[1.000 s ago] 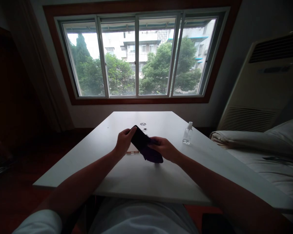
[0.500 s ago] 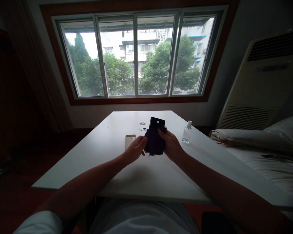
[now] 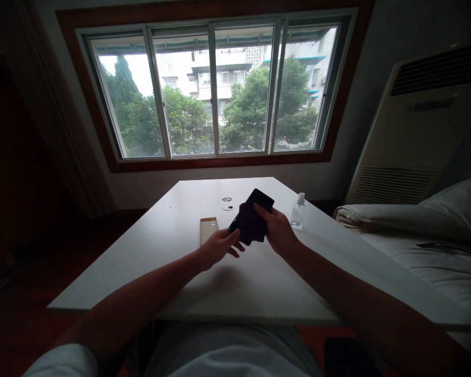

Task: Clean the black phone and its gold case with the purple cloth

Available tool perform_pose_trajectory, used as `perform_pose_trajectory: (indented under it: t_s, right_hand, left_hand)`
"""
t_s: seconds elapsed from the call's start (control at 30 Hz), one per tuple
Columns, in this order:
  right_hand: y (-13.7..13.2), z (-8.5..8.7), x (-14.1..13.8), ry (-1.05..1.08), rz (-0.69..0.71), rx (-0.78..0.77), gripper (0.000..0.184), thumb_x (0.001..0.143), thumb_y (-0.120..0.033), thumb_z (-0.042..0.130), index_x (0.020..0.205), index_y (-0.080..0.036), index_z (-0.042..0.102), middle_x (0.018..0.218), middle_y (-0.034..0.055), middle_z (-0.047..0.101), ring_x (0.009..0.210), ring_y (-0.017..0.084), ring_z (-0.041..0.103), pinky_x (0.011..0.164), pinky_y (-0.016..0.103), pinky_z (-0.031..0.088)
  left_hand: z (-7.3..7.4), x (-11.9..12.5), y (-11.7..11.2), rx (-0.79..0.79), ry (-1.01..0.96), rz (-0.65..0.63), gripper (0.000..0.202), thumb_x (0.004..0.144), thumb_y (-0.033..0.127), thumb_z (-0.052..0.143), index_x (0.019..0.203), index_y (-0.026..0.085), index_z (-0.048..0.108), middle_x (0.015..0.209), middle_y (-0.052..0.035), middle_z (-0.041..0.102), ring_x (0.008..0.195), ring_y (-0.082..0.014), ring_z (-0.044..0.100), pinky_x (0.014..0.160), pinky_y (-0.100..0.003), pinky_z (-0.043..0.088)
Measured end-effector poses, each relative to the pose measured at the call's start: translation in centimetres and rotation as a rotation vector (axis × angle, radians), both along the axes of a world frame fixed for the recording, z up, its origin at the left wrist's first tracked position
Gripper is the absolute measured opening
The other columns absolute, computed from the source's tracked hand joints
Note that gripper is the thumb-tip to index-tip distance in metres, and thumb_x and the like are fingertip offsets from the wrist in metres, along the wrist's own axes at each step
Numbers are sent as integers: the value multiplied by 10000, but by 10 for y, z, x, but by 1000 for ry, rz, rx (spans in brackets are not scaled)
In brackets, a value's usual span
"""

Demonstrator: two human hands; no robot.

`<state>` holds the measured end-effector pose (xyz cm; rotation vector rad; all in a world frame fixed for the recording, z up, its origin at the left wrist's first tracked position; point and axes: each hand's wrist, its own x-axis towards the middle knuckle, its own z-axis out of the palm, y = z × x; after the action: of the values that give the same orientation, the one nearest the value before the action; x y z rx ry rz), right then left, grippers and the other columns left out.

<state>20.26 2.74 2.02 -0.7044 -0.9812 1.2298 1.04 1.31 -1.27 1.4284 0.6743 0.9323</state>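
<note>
A black phone (image 3: 262, 198) is held tilted above the white table, its top leaning to the right. Across its face lies a dark purple cloth (image 3: 253, 224), which hides much of it. My right hand (image 3: 278, 226) is closed on the cloth and phone from the right, thumb on top of the cloth. At the phone's lower left edge, my left hand (image 3: 220, 246) pinches it between thumb and fingers, some fingertips showing below. A clear phone case (image 3: 208, 230) lies on the table just beyond my left hand.
On the white table (image 3: 141, 262), a clear spray bottle (image 3: 298, 212) stands to the right of my right hand. Two small round items (image 3: 227, 203) lie farther back. Past the right edge is a pale cushioned seat (image 3: 408, 246); a window (image 3: 212, 94) is ahead.
The phone has turned from nearly upright to leaning right, and the cloth has shifted with it. My left hand has moved slightly lower, to the phone's lower left edge.
</note>
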Motion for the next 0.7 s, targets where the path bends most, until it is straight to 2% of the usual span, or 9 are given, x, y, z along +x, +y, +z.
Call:
perform_pose_trajectory:
  t_s: [0.1, 0.2, 0.37, 0.53, 0.7]
  right_hand:
    - [8, -3, 6, 2, -40, -18, 453, 769, -427, 803, 1103, -157, 660, 1063, 96, 729, 918, 281, 716, 800, 438, 638]
    - [13, -1, 11, 20, -69, 0, 439, 772, -406, 805, 1105, -161, 656, 1076, 89, 727, 922, 266, 720, 814, 419, 645]
    - [17, 3, 20, 50, -91, 12, 394, 738, -331, 839, 1044, -151, 669, 978, 81, 735, 867, 257, 726, 773, 389, 657]
    - [20, -1, 24, -69, -13, -18, 398, 739, -315, 841, 1064, -149, 682, 978, 95, 741, 875, 264, 725, 793, 404, 649]
    - [12, -3, 21, -272, 152, -71, 532, 718, -319, 857, 1183, -164, 648, 1031, 128, 740, 852, 303, 736, 737, 470, 647]
  left_hand:
    - [3, -2, 2, -47, -114, 6, 554, 874, 609, 622, 1041, 81, 652, 989, -153, 671, 908, -227, 659, 696, -331, 564]
    - [10, -4, 2, -96, -214, 26, 532, 918, 572, 585, 1153, 96, 626, 1112, -176, 659, 1028, -263, 645, 738, -366, 591]
    - [22, -11, 2, -182, -317, 141, 502, 949, 506, 567, 1263, 115, 566, 1260, -196, 619, 1167, -332, 608, 752, -433, 622]
    - [23, -18, 8, -213, -385, 212, 501, 961, 504, 546, 1238, 88, 590, 1302, -200, 603, 1142, -315, 630, 799, -436, 626]
    - [21, -23, 15, -225, -445, 249, 555, 938, 573, 543, 1185, 83, 623, 1189, -184, 656, 978, -245, 682, 774, -376, 623]
